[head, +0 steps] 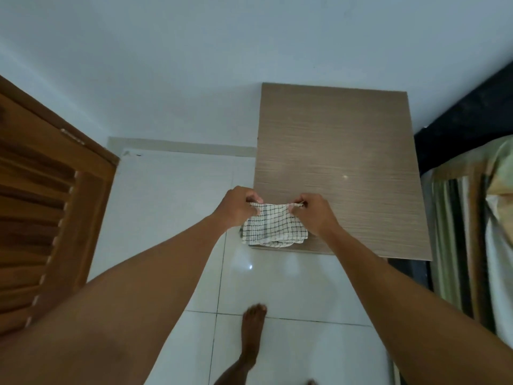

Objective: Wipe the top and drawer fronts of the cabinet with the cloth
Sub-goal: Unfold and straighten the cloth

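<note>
A white cloth with a dark check pattern (pixel 273 227) hangs between my two hands over the near left corner of the cabinet top (pixel 347 151). My left hand (pixel 236 208) pinches its upper left corner and my right hand (pixel 316 215) pinches its upper right corner. The cloth's lower part rests bunched on the cabinet's front edge. The cabinet top is a light brown wood-grain panel seen from above. Its drawer fronts are hidden below the top.
A brown louvred wooden door (pixel 47 207) stands at the left. A bed with striped bedding (pixel 477 234) and a dark frame lies to the right of the cabinet. White floor tiles (pixel 172 195) lie to the left and in front, with my bare foot (pixel 251 332) on them.
</note>
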